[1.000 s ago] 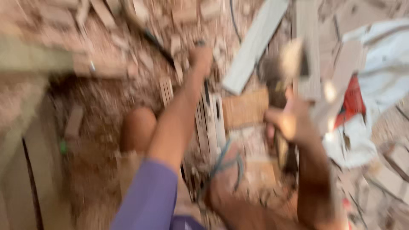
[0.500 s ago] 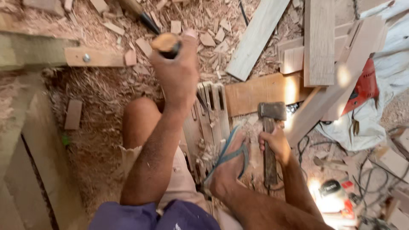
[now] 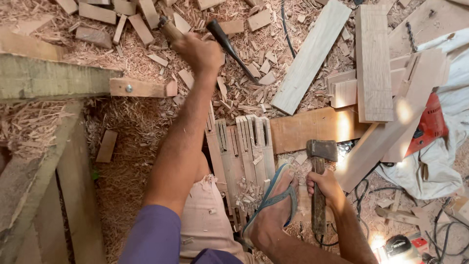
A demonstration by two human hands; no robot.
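Head view, straight down on a floor (image 3: 132,142) thick with wood shavings and offcuts. Left hand (image 3: 198,51) far out toward the top edge, fingers closed round a chisel with a wooden handle (image 3: 168,28), only the handle end visible beyond the fist. Just beside that hand, to the right, a second chisel with a dark handle (image 3: 229,49), flat on the shavings, blade toward lower right, not touched. Right hand (image 3: 325,188) low at the right, closed firmly round the worn wooden shaft of a hammer (image 3: 320,168); rusty metal head at the top, on the floor close to the lower edge of a wide board (image 3: 305,129). Between the two arms, a row of narrow slotted wooden pieces (image 3: 242,146), side by side, small chips scattered on the lower ends. One foot in a blue sandal (image 3: 273,203) pressed on the lower end of these pieces. Long pale planks (image 3: 373,61) at the upper right, several overlapping. Red power tool (image 3: 430,124) at the right edge, partly on a white cloth (image 3: 439,161), dark cables below. Rough timber frame (image 3: 49,83) along the left side.
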